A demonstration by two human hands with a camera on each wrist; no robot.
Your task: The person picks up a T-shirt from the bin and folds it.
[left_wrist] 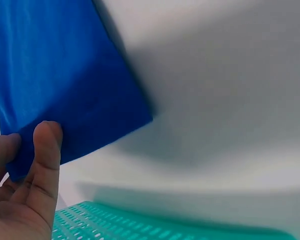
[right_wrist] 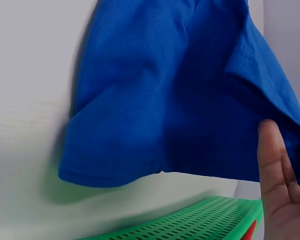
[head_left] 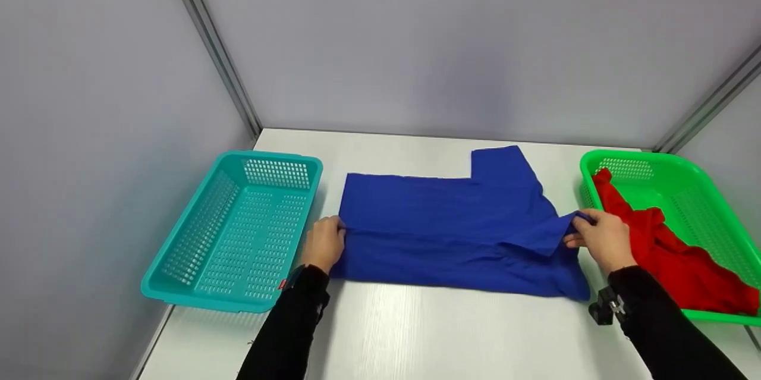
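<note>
A blue T-shirt (head_left: 416, 207) lies sideways on the white table, one sleeve sticking out at the back right. At its left edge, my left hand (head_left: 324, 243) pinches the hem between thumb and fingers; the left wrist view shows the fabric (left_wrist: 64, 85) hanging from that grip. My right hand (head_left: 603, 239) pinches the cloth at the shirt's right end, lifting a raised fold there. In the right wrist view, the near part of the shirt (right_wrist: 119, 125) droops beside the thumb. Some fingertips of the right hand are cut off by that view's edge.
To the left stands a teal perforated basket (head_left: 233, 300) with nothing visible in it. A green basket (head_left: 713, 190) at the right holds a crumpled red garment (head_left: 672, 255). Grey panels (head_left: 416, 41) enclose the table (head_left: 428, 338) at the back and sides.
</note>
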